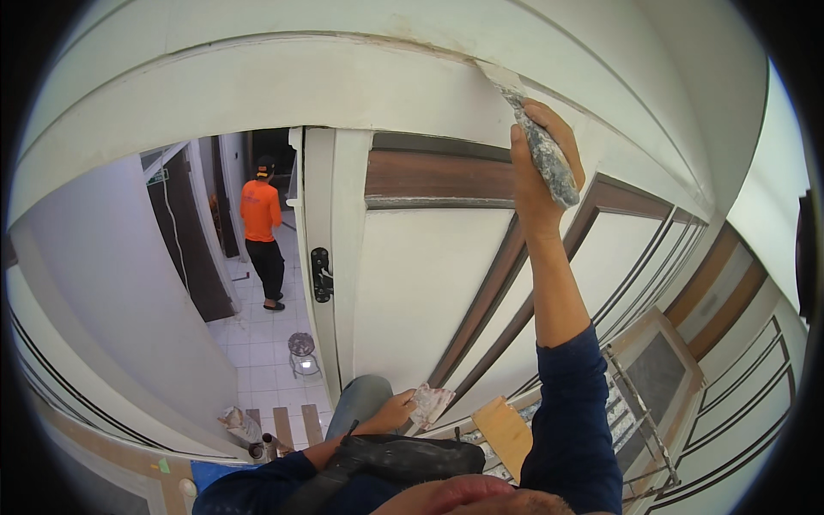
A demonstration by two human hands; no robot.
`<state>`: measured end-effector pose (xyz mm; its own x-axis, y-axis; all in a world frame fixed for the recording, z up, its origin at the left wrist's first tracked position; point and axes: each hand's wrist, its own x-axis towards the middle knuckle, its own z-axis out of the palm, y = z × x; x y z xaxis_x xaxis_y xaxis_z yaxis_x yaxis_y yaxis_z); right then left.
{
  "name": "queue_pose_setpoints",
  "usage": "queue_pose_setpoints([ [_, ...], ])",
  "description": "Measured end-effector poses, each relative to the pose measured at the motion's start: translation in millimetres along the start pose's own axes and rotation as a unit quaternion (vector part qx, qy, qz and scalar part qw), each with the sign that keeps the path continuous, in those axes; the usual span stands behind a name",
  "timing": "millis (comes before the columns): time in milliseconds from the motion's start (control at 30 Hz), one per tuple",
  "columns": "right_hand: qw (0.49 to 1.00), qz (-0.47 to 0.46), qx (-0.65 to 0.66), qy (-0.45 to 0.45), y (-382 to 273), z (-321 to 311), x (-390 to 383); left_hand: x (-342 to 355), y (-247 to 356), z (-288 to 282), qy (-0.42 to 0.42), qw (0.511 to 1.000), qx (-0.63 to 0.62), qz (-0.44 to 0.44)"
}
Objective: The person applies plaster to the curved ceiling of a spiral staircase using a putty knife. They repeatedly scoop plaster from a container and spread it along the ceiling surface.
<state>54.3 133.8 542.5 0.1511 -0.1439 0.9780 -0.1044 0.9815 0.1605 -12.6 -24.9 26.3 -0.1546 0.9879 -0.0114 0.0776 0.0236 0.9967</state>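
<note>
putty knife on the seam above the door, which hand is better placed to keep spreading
Right, most likely: the right hand grips the putty knife against the seam; the left hand is down low holding a scraper.

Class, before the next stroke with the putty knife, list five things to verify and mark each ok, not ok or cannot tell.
1. Right hand grips the putty knife firmly: ok.
2. Blade tip touches the seam above the door: ok.
3. Left hand holds the smeared pad, ready: ok.
4. Filler left on the blade: cannot tell.
5. Person in orange well away, down the corridor: ok.
</note>
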Motion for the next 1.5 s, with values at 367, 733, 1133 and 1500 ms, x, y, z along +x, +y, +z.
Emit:
queue_pose_setpoints([
  [367,0.999,0.045,0.004,-0.015,6,8,4,3,-9,1,-0.012,1.0,0.018,0.008],
  [733,0.987,0.129,0.064,-0.074,-1,-33,39,2,8,0,-0.03,0.999,0.001,0.011],
  [1133,0.889,0.334,0.284,0.131,7,-36,61,-5,22,3,-0.036,0.998,0.022,-0.043],
  [1500,0.732,0.406,0.452,0.309,-15,14,-4,0,1,-3,-0.008,0.997,-0.072,0.03],
])
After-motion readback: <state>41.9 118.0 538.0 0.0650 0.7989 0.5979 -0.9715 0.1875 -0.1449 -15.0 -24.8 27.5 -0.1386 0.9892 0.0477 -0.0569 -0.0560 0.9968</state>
